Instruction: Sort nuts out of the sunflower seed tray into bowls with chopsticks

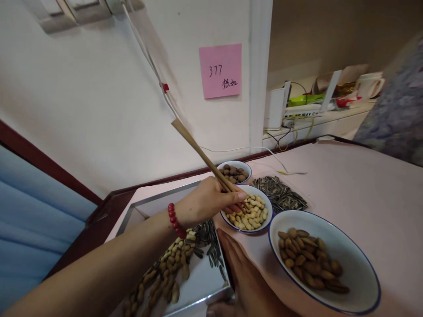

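My left hand [211, 200], a red bead bracelet on its wrist, grips long wooden chopsticks [198, 149] slanting up to the left. Its fingertips are over the bowl of peanuts [253, 213], and the stick tips are partly hidden there. Against the right side of a silver-rimmed tray [201, 275] lies my right hand [246, 281], fingers along the outer wall and thumb near the front corner. Inside the tray are peanuts in shells [165, 275] and striped sunflower seeds [213, 246], partly covered by my left forearm.
A large bowl of almond-like nuts [309, 259] stands at the right. Behind are a small bowl of round brown nuts [233, 174] and a pile of sunflower seeds [279, 193]. A white cable [264, 149] crosses the table's back. Someone in patterned clothing [396, 110] is at far right.
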A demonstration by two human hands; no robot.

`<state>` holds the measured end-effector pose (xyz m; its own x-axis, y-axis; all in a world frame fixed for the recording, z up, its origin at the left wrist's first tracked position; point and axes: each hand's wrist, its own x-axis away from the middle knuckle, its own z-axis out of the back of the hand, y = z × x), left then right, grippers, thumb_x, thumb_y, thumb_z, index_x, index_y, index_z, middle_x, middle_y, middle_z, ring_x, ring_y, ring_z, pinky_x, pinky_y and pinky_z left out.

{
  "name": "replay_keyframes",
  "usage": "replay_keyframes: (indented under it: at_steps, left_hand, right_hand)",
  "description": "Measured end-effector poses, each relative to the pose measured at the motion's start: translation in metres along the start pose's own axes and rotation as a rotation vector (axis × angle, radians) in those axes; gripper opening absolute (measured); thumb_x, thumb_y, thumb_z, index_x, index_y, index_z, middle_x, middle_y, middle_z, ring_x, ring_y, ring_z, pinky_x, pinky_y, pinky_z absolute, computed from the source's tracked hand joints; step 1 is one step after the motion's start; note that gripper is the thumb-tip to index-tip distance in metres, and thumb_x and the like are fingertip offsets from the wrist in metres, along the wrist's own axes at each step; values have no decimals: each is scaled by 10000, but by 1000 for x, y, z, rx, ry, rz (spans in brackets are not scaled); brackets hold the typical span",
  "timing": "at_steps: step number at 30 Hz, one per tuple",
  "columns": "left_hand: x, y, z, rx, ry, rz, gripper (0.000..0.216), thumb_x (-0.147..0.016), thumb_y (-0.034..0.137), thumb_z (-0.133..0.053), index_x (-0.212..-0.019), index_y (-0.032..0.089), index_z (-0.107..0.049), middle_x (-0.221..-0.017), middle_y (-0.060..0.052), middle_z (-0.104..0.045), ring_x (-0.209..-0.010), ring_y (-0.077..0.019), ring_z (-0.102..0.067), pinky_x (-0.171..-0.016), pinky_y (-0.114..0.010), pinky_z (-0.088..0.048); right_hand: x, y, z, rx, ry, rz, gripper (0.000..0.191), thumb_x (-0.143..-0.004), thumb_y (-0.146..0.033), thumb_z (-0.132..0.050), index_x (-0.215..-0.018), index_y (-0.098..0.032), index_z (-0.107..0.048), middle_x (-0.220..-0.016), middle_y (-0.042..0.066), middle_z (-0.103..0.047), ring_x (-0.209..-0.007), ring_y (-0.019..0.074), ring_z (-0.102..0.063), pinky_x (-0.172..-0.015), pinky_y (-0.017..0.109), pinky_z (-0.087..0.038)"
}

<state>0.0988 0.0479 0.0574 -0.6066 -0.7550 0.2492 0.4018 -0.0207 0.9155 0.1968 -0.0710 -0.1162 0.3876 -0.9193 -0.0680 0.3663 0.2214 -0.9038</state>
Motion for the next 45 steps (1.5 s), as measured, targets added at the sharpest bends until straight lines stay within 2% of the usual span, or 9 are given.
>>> replay_keyframes:
  at_steps: [6,9,14,20,26,34,37,41,45]
  left_hand:
    - [56,-3,39,32,62,-83,363,-864,513,-833,-1067,212,-828,-1005,-54,-833,-933,-165,-775,-834,-247,-616]
    - [91,-15,57,31,96,-20,249,-888,437,-830,-1036,238,-837,-925,-27,-832,-876,-151,-777,-813,-234,-616]
    - [123,-55,62,-96,-89,139,262,-909,419,-794,-1065,213,-835,-990,-61,-826,-888,-168,-758,-808,-250,-602]
    - [120,-90,54,-218,-120,132,239,-900,393,-776,-1043,210,-835,-1011,-60,-820,-933,-180,-746,-809,-244,-575]
    - [116,-94,54,-205,-145,58,185,-928,327,-734,-1050,225,-828,-1030,-46,-816,-949,-176,-742,-823,-253,-563]
    - [114,-93,52,-236,-152,71,226,-924,380,-736,-1050,214,-823,-971,-47,-812,-908,-178,-733,-793,-264,-572]
    - [113,-93,52,-202,-153,82,258,-925,410,-740,-1050,199,-822,-947,-55,-809,-885,-173,-730,-796,-266,-574]
    - [116,-88,53,-265,-152,57,211,-921,372,-732,-1029,208,-809,-1015,-51,-809,-955,-185,-733,-862,-282,-567]
    - [117,-87,51,-327,-154,34,148,-904,318,-716,-968,218,-804,-943,-25,-797,-889,-170,-714,-825,-266,-555]
  right_hand:
    - [5,-5,0,-15,67,32,1349,-629,-357,-967,-1721,-239,-184,-1763,182,-235,-1614,454,-220,-1277,646,-289]
    - [7,-3,-2,-27,105,58,1301,-633,-326,-951,-1711,-238,-228,-1752,188,-259,-1601,478,-246,-1266,663,-306]
    - [8,5,-3,-21,106,103,1258,-630,-318,-947,-1694,-253,-279,-1729,195,-309,-1570,517,-302,-1234,689,-349]
    - [11,29,-11,30,99,129,1298,-648,-385,-944,-1710,-251,-209,-1748,182,-277,-1579,510,-282,-1226,702,-356]
    - [15,48,-6,80,58,228,1188,-771,-441,-875,-1711,-193,-192,-1759,181,-244,-1602,462,-262,-1256,632,-354]
    - [10,29,-7,46,74,134,1265,-662,-400,-929,-1701,-228,-228,-1733,195,-300,-1575,492,-304,-1223,685,-366]
    - [11,18,-6,14,92,115,1206,-677,-351,-914,-1687,-216,-269,-1721,205,-321,-1576,488,-309,-1235,678,-352]
    - [11,5,-1,-7,101,90,1171,-680,-320,-904,-1679,-204,-305,-1702,214,-353,-1567,489,-328,-1243,667,-345]
    - [10,0,-1,-14,110,53,1170,-676,-324,-905,-1681,-245,-311,-1707,189,-355,-1561,488,-341,-1222,658,-383]
